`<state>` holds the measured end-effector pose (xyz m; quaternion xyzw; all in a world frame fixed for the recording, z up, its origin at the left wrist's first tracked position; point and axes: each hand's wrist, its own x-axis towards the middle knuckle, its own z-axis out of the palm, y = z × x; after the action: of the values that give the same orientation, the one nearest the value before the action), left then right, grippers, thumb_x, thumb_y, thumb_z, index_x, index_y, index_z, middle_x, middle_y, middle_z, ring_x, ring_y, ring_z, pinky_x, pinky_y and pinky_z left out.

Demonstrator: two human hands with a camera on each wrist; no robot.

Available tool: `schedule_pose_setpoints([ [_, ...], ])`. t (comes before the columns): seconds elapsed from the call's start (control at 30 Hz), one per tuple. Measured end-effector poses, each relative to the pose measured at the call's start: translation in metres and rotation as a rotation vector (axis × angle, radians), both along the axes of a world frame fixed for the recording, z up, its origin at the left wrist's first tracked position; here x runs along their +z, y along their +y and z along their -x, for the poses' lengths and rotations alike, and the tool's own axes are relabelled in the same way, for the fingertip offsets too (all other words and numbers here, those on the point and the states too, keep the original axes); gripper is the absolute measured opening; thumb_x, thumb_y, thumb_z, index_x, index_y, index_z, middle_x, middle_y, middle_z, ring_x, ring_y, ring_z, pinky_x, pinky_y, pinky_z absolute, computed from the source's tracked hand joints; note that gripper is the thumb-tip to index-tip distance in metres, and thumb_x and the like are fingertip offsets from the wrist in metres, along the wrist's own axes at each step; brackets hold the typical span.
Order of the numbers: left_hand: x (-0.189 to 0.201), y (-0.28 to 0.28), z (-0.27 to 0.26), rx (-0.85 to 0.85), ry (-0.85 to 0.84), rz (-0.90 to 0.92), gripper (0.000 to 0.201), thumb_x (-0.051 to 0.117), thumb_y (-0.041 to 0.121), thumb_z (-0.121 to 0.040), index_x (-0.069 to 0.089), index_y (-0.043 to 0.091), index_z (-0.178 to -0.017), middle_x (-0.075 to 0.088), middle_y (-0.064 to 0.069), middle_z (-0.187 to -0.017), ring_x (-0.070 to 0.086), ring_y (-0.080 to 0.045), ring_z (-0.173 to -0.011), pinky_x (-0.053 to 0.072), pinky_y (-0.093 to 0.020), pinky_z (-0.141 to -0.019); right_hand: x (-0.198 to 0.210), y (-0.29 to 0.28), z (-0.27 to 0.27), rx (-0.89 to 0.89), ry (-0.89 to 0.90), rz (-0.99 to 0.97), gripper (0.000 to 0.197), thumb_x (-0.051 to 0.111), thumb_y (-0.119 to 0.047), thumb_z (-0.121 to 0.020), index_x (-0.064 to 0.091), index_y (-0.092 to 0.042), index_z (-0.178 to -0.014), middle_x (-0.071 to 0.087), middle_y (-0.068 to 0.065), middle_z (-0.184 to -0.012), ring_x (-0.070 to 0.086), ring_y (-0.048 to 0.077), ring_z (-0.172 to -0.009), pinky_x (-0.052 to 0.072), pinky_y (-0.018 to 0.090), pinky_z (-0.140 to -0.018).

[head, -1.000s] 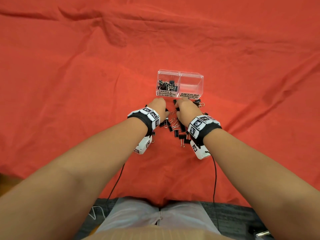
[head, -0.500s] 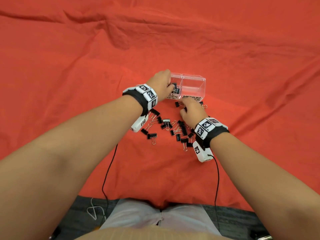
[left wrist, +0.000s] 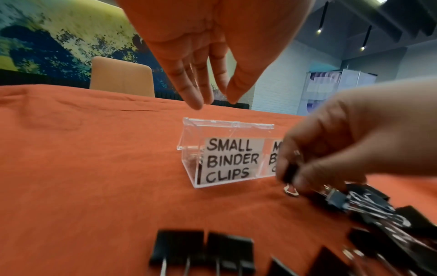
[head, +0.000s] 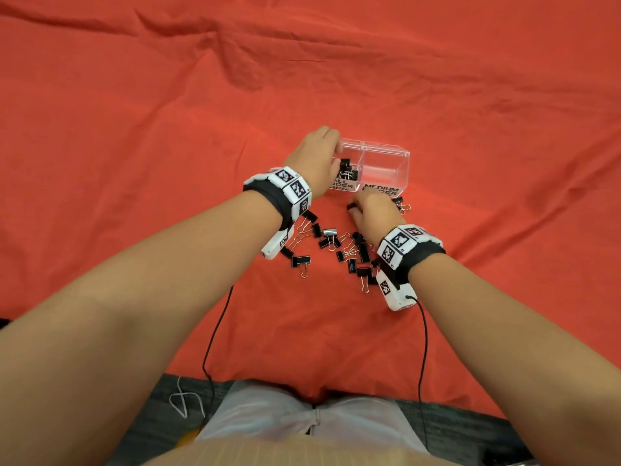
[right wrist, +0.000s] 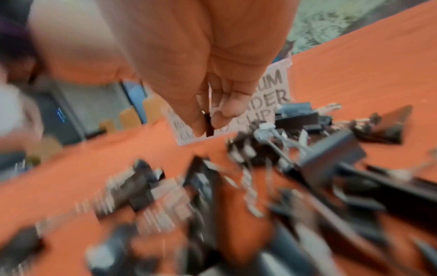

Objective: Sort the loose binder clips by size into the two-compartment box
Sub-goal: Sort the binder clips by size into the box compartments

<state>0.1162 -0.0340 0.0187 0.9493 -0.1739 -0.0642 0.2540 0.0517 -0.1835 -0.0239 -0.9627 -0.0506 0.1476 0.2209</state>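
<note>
The clear two-compartment box (head: 386,153) stands on the red cloth. Its left half, labelled SMALL BINDER CLIPS (left wrist: 232,160), holds several small black clips (head: 347,169); the right half, labelled MEDIUM, looks empty. My left hand (head: 316,156) hovers over the small compartment's left end; in the left wrist view its fingers (left wrist: 196,97) point down, straight and holding nothing. My right hand (head: 366,210) is low in front of the box and pinches a small black clip (left wrist: 289,172) between thumb and fingers (right wrist: 227,110). Loose black clips (head: 349,250) lie scattered between my wrists.
Two more clips (head: 401,205) lie at the box's front right corner. Wrinkled red cloth (head: 134,129) covers the table all round. Wrist-camera cables (head: 215,331) trail toward my lap at the near table edge.
My left hand rose from the clip pile to above the small compartment and now holds nothing. My right hand stayed low before the box.
</note>
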Motion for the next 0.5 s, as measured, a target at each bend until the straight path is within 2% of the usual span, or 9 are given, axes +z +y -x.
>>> schedule_pose_setpoints([
  [0.07,-0.005,0.007,0.016,0.02,0.003,0.022,0.01,0.052,0.01,-0.087,0.052,0.015,-0.096,0.049,0.002,-0.098,0.049,-0.017,-0.088,0.048,-0.034,-0.079,0.013,-0.002,-0.005,-0.078,-0.033,-0.118,0.017,0.053,-0.014,-0.092,0.064,-0.006,-0.102,0.06,0.008,-0.083,0.055,0.018,-0.07,0.046,0.027,-0.062],
  [0.13,-0.015,0.013,0.035,0.023,0.061,0.037,0.01,0.051,0.009,-0.086,0.051,0.016,-0.094,0.048,0.003,-0.096,0.051,-0.017,-0.085,0.05,-0.036,-0.079,0.026,-0.004,-0.016,-0.141,-0.111,-0.19,0.013,0.056,-0.016,-0.091,0.064,-0.013,-0.1,0.058,0.002,-0.077,0.049,0.011,-0.06,0.041,0.02,-0.056],
  [0.23,-0.033,0.019,0.063,-0.034,0.204,-0.028,0.015,0.051,0.008,-0.084,0.054,0.016,-0.097,0.051,-0.002,-0.103,0.054,-0.022,-0.094,0.05,-0.039,-0.081,0.036,0.001,-0.039,-0.15,-0.155,-0.183,0.013,0.056,-0.017,-0.09,0.065,-0.015,-0.1,0.06,0.003,-0.081,0.053,0.015,-0.066,0.048,0.028,-0.062],
  [0.37,-0.049,0.021,0.081,-0.101,0.29,-0.152,0.029,0.052,0.01,-0.084,0.057,0.016,-0.113,0.049,-0.007,-0.112,0.051,-0.027,-0.108,0.05,-0.042,-0.081,0.036,0.012,-0.058,-0.098,-0.106,-0.11,0.02,0.056,-0.015,-0.09,0.066,-0.009,-0.106,0.054,0.004,-0.085,0.051,0.018,-0.076,0.046,0.031,-0.071],
  [0.43,-0.053,0.022,0.081,-0.102,0.298,-0.175,0.035,0.052,0.01,-0.085,0.056,0.016,-0.12,0.048,-0.009,-0.116,0.048,-0.027,-0.115,0.05,-0.044,-0.085,0.036,0.012,-0.057,-0.085,-0.094,-0.09,0.03,0.056,-0.016,-0.09,0.061,-0.01,-0.119,0.06,0.01,-0.097,0.056,0.023,-0.088,0.048,0.033,-0.08],
  [0.5,-0.053,0.023,0.08,-0.117,0.291,-0.194,0.036,0.053,0.011,-0.086,0.056,0.014,-0.122,0.048,-0.01,-0.117,0.046,-0.028,-0.117,0.049,-0.045,-0.089,0.035,0.011,-0.048,-0.077,-0.103,-0.078,0.036,0.054,-0.016,-0.091,0.057,-0.011,-0.126,0.061,0.013,-0.111,0.059,0.024,-0.096,0.047,0.03,-0.084],
])
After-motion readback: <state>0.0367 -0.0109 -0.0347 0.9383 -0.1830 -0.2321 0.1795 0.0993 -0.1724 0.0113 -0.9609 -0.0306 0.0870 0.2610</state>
